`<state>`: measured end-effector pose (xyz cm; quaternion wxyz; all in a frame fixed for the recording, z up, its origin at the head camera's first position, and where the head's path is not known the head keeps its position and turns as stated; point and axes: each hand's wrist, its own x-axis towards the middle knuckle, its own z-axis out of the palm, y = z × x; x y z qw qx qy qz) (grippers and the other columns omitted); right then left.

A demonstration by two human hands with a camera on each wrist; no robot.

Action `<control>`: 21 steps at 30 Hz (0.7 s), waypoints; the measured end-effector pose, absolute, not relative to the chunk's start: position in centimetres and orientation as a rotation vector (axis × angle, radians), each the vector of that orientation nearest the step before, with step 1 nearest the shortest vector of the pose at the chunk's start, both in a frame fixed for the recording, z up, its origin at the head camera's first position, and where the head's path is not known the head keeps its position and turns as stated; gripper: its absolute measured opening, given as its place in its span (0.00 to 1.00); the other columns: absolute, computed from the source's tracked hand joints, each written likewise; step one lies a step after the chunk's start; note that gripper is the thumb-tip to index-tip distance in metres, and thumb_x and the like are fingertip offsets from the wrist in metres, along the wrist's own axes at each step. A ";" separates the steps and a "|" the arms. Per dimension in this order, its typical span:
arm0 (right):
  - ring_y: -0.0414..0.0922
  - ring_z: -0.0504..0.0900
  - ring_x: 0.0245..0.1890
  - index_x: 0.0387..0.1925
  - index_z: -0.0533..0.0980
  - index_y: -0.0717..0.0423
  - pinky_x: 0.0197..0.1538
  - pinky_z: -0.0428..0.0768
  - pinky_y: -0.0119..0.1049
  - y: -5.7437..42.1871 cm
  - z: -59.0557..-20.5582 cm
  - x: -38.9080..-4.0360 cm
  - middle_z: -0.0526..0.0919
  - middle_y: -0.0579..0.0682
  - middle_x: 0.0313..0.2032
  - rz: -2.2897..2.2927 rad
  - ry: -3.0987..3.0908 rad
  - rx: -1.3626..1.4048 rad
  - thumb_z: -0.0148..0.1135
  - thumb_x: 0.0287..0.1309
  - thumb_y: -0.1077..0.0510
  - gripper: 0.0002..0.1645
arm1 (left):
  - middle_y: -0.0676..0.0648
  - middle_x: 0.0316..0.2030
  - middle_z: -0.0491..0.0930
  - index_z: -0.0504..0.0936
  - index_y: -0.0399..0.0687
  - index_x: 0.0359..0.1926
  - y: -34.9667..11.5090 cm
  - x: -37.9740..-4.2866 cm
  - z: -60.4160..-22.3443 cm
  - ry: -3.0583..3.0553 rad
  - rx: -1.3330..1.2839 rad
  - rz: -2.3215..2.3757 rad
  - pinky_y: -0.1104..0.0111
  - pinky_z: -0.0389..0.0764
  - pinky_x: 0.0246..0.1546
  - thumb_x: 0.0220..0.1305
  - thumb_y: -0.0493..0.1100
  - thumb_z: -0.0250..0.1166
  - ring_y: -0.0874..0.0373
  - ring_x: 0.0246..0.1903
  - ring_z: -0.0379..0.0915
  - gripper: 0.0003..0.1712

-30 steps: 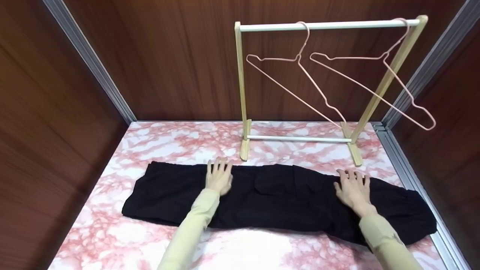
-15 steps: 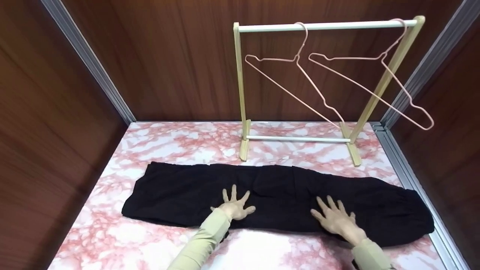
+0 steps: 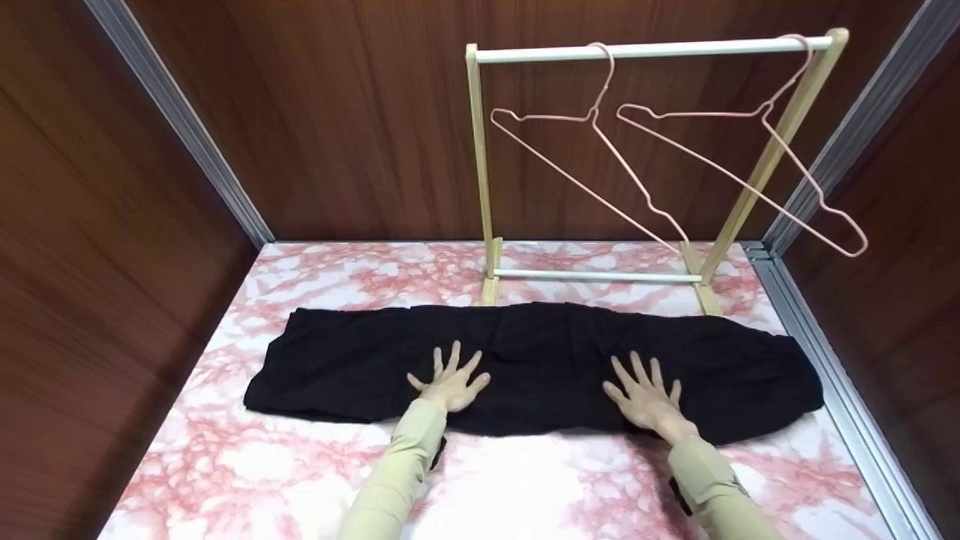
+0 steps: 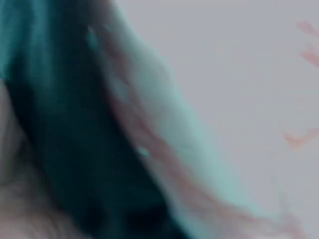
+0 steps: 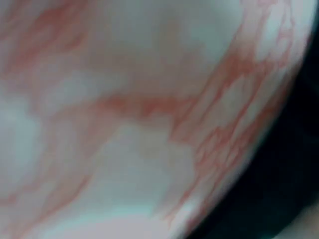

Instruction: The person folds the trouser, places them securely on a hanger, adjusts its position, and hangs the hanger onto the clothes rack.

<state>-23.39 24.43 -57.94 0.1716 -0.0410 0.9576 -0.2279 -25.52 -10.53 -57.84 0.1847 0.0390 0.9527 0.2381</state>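
Note:
A pair of black trousers (image 3: 540,375), folded lengthwise, lies across the table from left to right. My left hand (image 3: 451,384) rests on them left of the middle, its fingers spread and straight. On the right half my right hand (image 3: 646,396) presses flat with the fingers fanned out. Both palms are near the trousers' front edge. In the left wrist view the dark cloth of the trousers (image 4: 89,139) fills the left side, blurred. The right wrist view has their dark edge (image 5: 269,184) at the lower right.
Behind the trousers stands a small wood-and-white garment rack (image 3: 596,276); the cloth overlaps the front ends of its feet. Two pink wire hangers, one left (image 3: 559,176) and one right (image 3: 742,180), hang from its bar. Brown panels enclose the pink-and-white marbled table (image 3: 300,480).
Both hands drew back toward the front edge of the trousers, then moved forward. The trousers have slid away toward the rack, and their right end has shifted left.

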 end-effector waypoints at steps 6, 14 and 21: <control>0.72 0.33 0.78 0.79 0.52 0.53 0.68 0.31 0.80 24.4 -57.5 -23.3 0.41 0.66 0.79 -0.667 2.799 -0.159 0.44 0.74 0.35 0.43 | 0.41 0.78 0.56 0.71 0.54 0.71 -12.5 -25.2 -57.7 2.745 0.504 0.870 0.25 0.31 0.69 0.66 0.65 0.61 0.35 0.80 0.38 0.38; 0.68 0.63 0.70 0.61 0.76 0.55 0.69 0.53 0.75 24.2 -57.5 -21.3 0.73 0.63 0.64 -0.853 3.049 -0.806 0.75 0.50 0.43 0.38 | 0.44 0.58 0.66 0.71 0.54 0.69 -12.7 -23.0 -56.8 2.772 0.991 0.552 0.49 0.65 0.69 0.31 0.40 0.84 0.45 0.58 0.61 0.58; 0.46 0.81 0.44 0.38 0.84 0.49 0.52 0.78 0.48 23.5 -58.2 -21.3 0.83 0.45 0.40 -0.695 3.186 -1.187 0.79 0.45 0.55 0.15 | 0.45 0.59 0.71 0.64 0.54 0.74 -12.7 -22.3 -57.0 2.924 1.105 0.192 0.51 0.68 0.71 0.43 0.27 0.70 0.45 0.61 0.69 0.54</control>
